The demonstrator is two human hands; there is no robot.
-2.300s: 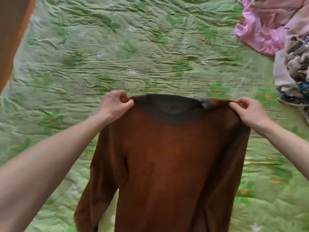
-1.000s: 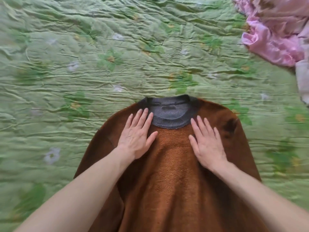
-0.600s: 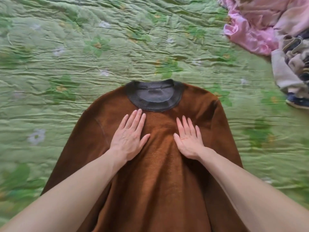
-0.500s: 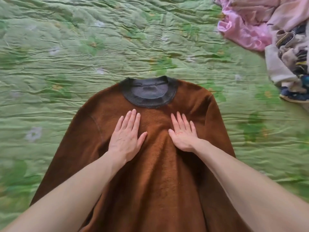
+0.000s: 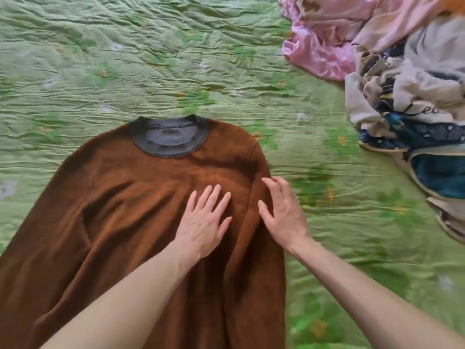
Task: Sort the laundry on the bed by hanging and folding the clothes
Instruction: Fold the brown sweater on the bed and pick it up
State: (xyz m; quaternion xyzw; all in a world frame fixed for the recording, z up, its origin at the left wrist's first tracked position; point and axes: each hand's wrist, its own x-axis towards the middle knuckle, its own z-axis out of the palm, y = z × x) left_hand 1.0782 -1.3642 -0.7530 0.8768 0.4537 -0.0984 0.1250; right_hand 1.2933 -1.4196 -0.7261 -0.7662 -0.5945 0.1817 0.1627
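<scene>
One brown sweater (image 5: 141, 222) is laid on one bed (image 5: 125, 59). Two hands are seen: left hand (image 5: 202, 222), right hand (image 5: 284, 215). One laundry heap (image 5: 402, 84) is counted.

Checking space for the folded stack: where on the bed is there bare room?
The green bedspread lies bare beyond the gray collar of the brown sweater, stretching left. A narrower bare patch runs between the sweater's right edge and the laundry pile. The upper right corner is crowded with clothes.

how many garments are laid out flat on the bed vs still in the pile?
1 laid flat: the brown sweater, centre-left, with both hands on it. The rest sit crumpled in the pile at upper right; their number cannot be told, since they overlap and run off frame.
</scene>
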